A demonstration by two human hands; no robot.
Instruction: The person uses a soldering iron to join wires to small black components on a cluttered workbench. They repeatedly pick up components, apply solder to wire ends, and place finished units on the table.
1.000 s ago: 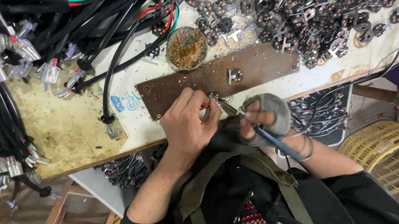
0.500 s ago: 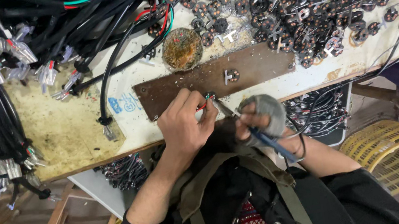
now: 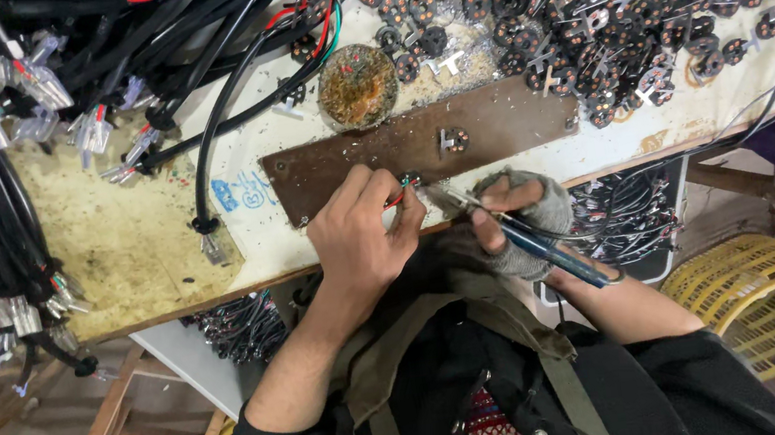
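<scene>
We are soldering, we judge: our left hand point(image 3: 362, 236) is pinching the wires point(image 3: 401, 192); our right hand point(image 3: 521, 219) is gripping the iron point(image 3: 521, 234); next needs a steady tip on the joint.

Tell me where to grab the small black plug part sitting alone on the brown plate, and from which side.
Take the plug part by its round black rim, pinching from above. It lies flat and alone on the brown plate, with metal prongs sticking out its left side, so fingers probably fit best across the bare rim, coming from the bench's near edge.
</scene>
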